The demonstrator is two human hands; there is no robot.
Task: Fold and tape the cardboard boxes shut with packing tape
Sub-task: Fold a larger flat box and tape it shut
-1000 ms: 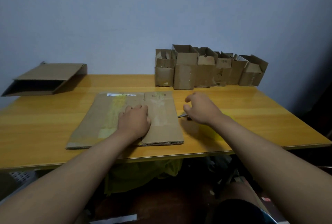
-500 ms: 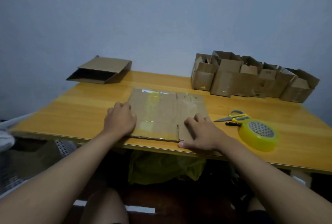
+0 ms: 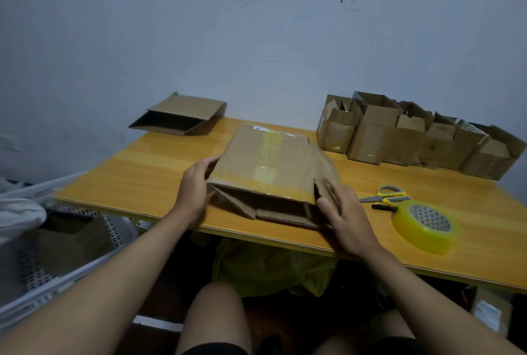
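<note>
A brown cardboard box point(image 3: 268, 160) with old tape strips on top lies near the table's front edge, partly opened into shape, its open end facing me with flaps spread. My left hand point(image 3: 194, 186) grips its left side, thumb on top. My right hand point(image 3: 342, 212) presses with straight fingers against the right flap. A yellow roll of packing tape point(image 3: 425, 226) lies flat to the right of my right hand. Yellow-handled scissors point(image 3: 383, 196) rest just behind the roll.
A row of several small open cardboard boxes point(image 3: 413, 138) lines the wall at the back right. Another half-flat box point(image 3: 179, 118) lies at the back left. The wooden table point(image 3: 137, 172) has a white plastic basket point(image 3: 57, 255) beside it on the left. A yellow bag point(image 3: 271, 269) sits under the table.
The box lay flat under both hands; now it is raised and spread open, my left hand gripping its left side and my right hand against the right flap.
</note>
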